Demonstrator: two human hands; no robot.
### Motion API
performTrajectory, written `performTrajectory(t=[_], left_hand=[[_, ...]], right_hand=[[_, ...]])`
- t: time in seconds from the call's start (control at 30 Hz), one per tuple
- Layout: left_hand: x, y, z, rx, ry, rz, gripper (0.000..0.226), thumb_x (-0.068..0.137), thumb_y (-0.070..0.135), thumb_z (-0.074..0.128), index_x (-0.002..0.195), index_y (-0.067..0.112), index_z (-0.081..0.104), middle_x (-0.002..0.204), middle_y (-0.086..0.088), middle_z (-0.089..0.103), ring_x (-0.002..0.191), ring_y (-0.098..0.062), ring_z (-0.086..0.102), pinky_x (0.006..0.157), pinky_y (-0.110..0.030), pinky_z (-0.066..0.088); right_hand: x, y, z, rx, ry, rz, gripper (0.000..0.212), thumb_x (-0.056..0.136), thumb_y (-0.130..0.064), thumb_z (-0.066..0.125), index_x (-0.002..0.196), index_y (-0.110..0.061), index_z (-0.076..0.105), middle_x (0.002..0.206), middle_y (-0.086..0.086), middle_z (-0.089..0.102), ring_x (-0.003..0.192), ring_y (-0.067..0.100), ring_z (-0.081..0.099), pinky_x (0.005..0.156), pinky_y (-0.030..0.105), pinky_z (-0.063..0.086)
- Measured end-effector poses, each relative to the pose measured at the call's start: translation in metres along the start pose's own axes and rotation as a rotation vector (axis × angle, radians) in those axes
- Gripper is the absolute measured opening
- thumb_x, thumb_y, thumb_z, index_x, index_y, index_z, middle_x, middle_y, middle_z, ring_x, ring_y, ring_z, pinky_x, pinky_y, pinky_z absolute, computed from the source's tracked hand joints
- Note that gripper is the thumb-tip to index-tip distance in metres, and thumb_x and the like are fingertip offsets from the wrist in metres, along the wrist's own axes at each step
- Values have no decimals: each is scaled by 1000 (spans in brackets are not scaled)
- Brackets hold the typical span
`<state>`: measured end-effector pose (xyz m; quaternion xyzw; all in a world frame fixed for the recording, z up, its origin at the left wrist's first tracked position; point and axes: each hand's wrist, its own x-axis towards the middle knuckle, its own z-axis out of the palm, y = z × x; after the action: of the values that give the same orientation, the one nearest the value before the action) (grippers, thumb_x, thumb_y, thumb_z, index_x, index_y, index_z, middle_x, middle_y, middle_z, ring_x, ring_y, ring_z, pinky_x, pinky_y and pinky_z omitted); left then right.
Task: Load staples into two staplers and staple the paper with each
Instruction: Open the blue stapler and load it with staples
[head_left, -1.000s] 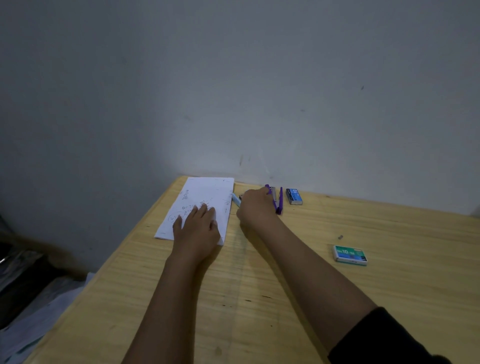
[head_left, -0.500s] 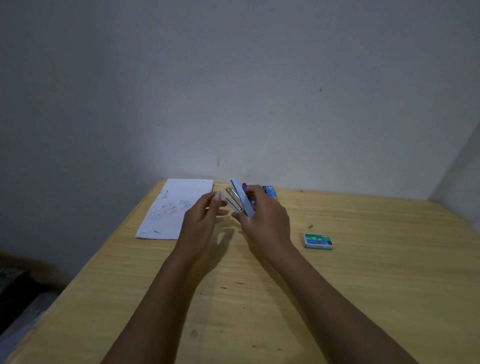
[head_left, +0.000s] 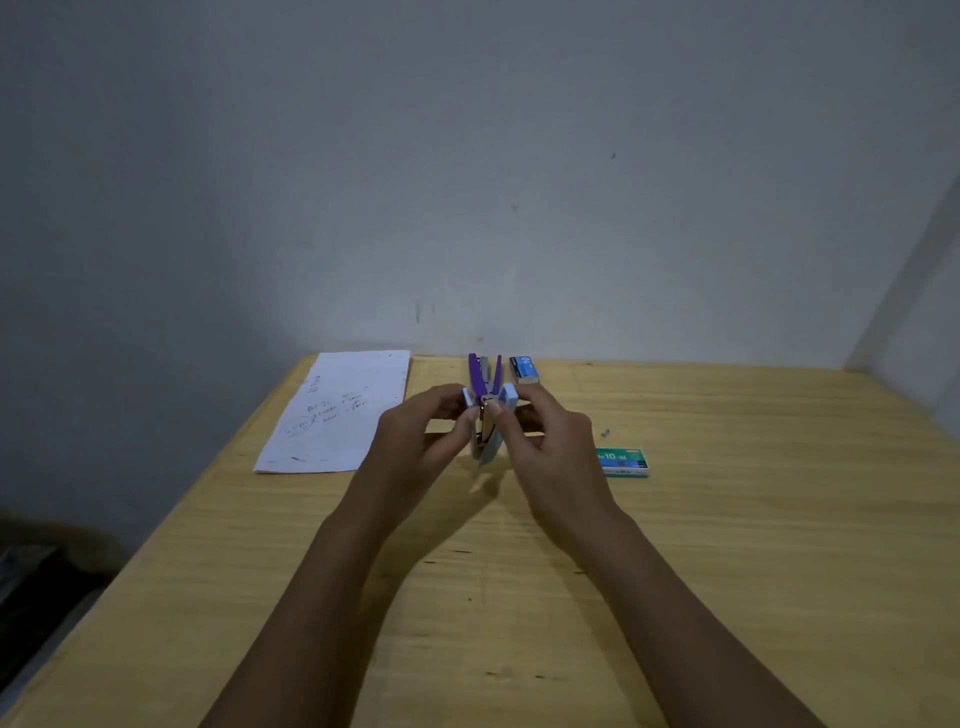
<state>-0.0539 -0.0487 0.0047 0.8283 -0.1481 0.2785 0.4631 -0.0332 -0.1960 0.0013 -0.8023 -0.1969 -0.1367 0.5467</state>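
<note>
Holding the light blue stapler (head_left: 488, 426) up over the middle of the wooden table (head_left: 727, 545), hinged wide open with its metal staple channel facing the camera. Pinching one blue arm with the left hand (head_left: 415, 441), fingers curled and thumb tip pressed near the channel's top; gripping the other blue arm with the right hand (head_left: 545, 441), fingers likewise closed around it, thumb meeting the left one at the magazine. Lying behind, near the far edge of the table, the purple stapler (head_left: 484, 373), also splayed open with its two arms pointing at the wall. Resting just beside it toward the right, a small blue staple box (head_left: 523, 369); sitting nearer the right hand, a green staple box (head_left: 622, 461), with a tiny loose bit, possibly a staple fragment (head_left: 605, 432), between the two boxes. Lying flat at the far left corner, the sheet of paper (head_left: 340, 410), handwriting showing, nothing clipped to it as far as can be told. Judging progress: seemingly in the loading step for the first stapler, though whether a strip is already seated in the channel cannot be told. Remaining, by the look of things: closing this stapler, filling the purple one, and punching the paper with each.
</note>
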Motion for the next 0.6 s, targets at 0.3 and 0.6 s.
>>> performTrajectory(t=[0.3,0.6], left_hand=[[3,-6,7,69,98,76,11,88,15,53,97,18,60,87,21,58,84,8,58,65,-7,48],[13,-2,5,-796,521,-426,19,99,12,42,115,12,52,105,-2,60,101,-13,63,78,-25,58]], right_hand=[[5,1,2,90,122,78,32,98,-23,44,83,-5,66,72,12,67,69,26,68,64,37,59],[17,-12,-18,1159,289,645,15,91,-3,45,83,3,56,70,21,70,70,31,71,65,29,61]])
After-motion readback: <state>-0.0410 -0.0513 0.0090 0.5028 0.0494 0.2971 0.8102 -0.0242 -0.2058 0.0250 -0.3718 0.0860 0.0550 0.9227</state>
